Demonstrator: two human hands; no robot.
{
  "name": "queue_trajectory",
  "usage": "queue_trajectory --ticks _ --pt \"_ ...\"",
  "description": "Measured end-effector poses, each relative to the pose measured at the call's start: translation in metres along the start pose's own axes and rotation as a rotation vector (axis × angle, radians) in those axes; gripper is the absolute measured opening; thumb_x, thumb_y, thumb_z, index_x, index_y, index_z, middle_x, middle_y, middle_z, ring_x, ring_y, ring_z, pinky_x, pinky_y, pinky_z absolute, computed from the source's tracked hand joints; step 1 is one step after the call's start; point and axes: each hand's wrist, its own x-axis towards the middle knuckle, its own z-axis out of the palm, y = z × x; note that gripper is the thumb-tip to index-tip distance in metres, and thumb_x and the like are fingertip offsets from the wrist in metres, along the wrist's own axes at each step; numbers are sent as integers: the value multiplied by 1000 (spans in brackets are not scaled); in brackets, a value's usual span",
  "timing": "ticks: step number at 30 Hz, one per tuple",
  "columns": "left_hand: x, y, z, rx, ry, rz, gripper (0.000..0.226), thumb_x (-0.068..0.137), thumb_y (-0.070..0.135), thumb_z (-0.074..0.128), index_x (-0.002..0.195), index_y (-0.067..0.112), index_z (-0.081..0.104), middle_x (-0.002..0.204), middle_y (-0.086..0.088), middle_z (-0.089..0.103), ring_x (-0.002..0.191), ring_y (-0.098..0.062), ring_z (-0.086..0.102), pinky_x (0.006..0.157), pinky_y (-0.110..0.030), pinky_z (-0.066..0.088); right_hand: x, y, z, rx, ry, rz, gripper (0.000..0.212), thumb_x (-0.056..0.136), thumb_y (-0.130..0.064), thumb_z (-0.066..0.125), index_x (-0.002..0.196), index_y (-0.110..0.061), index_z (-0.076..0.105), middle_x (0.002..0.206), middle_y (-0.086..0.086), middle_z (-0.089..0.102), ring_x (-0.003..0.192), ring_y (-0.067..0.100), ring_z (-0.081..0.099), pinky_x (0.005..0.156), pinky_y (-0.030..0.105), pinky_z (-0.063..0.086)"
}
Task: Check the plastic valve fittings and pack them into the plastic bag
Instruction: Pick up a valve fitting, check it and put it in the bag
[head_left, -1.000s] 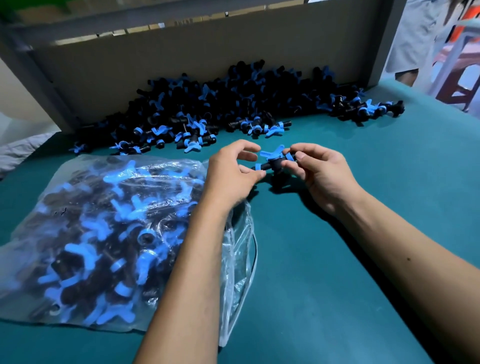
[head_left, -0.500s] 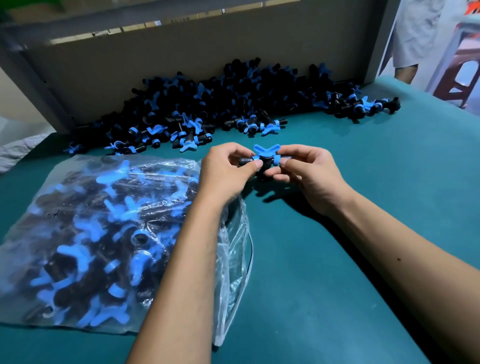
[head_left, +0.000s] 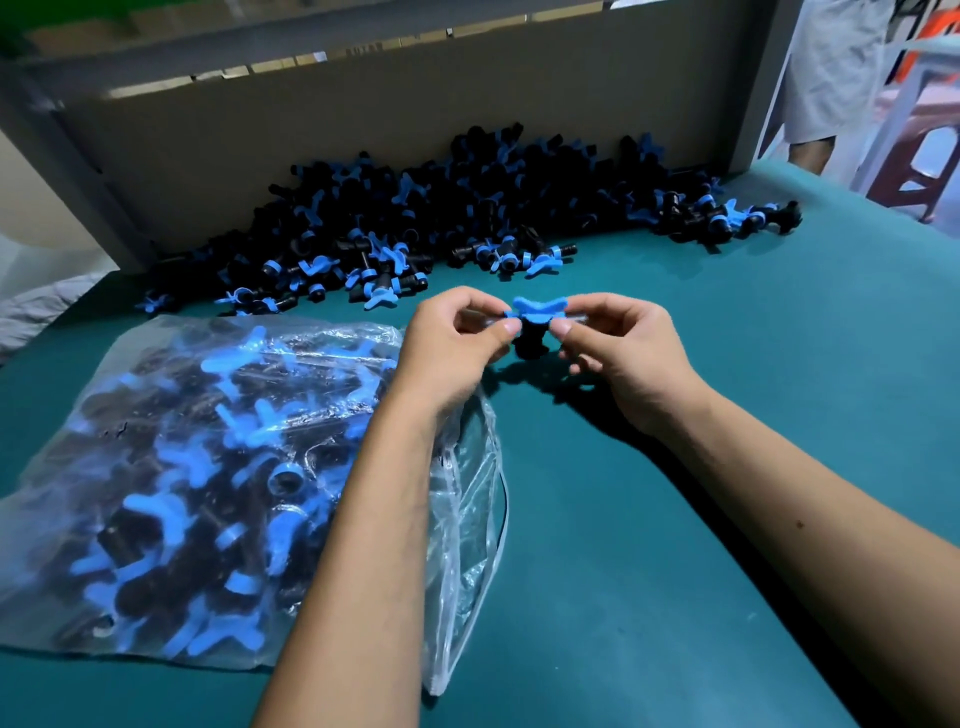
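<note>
- Both hands are up over the green table (head_left: 727, 467), meeting in the middle on 1 valve fitting (head_left: 535, 325) — black body, blue butterfly handle facing up.
- The left hand (head_left: 457, 348) pinches the fitting's left end between thumb and forefinger, the other fingers curled in beneath.
- The right hand (head_left: 623, 353) pinches the right end the same way; its thumb tip sits just below the blue handle.
- The fitting is held clear of the table, its short black stub pointing down, and its shadow falls on the green surface underneath.
- Just left of the hands lies the plastic bag (head_left: 218, 483), clear and already bulging with black and blue fittings; its open mouth is at the right edge, under the left forearm.
- Behind the hands, a long heap of loose fittings (head_left: 441, 218) is banked against a brown cardboard panel (head_left: 363, 119) standing at the back of the table. A few stragglers lie near the front of the heap, apart from the hands.
- At the far right, beyond the table's corner, a person's light garment (head_left: 831, 67) shows beside a red stool (head_left: 924, 161) — too cropped to say more.
</note>
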Motion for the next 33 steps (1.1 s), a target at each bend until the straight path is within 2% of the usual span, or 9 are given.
queue_trajectory --ticks 3,7,13,16,20,24,28,31,33 --pt "-1 1 0 66 -47 23 8 91 9 75 93 16 71 93 -11 73 82 -20 69 85 -44 61 -1 0 0 -101 -63 -36 16 81 -5 82 94 -13 77 79 8 75 58 16 62 53 23 49" --pt "0 2 -2 70 -65 24 10 92 12 75 98 19 72 96 -12 74 84 -27 73 82 -38 61 0 0 0 -41 -50 -29 14 82 -6 81 92 -14 77 80 9 74 58 16 61 52 23 48" --pt "1 1 -1 14 17 -9 4 94 10 71 92 13 73 81 -5 72 74 -19 70 80 -39 59 6 0 -3 133 248 -29 16 90 -5 74 104 -4 66 69 2 65 55 13 59 51 22 50" --pt "0 2 2 31 85 -12 3 91 14 74 88 15 75 84 -7 75 73 -18 70 85 -44 60 2 3 2 -86 267 -116 21 92 -16 74 103 -5 60 86 7 63 56 17 61 51 30 51" --pt "-1 8 3 -30 168 -32 11 89 18 77 81 11 75 79 -8 77 72 -20 71 87 -48 61 -6 4 10 -450 124 -185 32 84 -37 81 95 -18 57 85 3 68 68 30 66 49 41 57" --pt "-3 10 4 -13 105 -38 13 87 21 79 80 11 76 76 -6 77 69 -22 73 80 -44 61 -10 1 14 -570 113 -273 34 80 -33 85 95 -19 58 83 -7 65 72 24 67 60 48 59" --pt "-3 9 10 124 96 24 15 88 30 77 78 18 76 76 1 76 77 -22 73 75 -37 58 -8 2 11 -609 225 -321 24 83 -26 82 95 -17 63 75 0 66 67 23 65 66 44 58" --pt "-2 9 11 413 152 183 20 89 46 72 83 27 73 85 13 72 93 -9 63 79 -26 46 -5 1 10 -328 200 -159 17 90 -18 76 100 -8 66 69 11 64 53 23 67 50 35 56" --pt "0 10 6 593 194 269 19 85 48 73 93 30 71 100 10 63 114 -15 48 92 -26 37 -2 -2 8 -85 189 -43 24 97 -23 69 101 1 65 70 15 66 50 20 64 46 28 52"
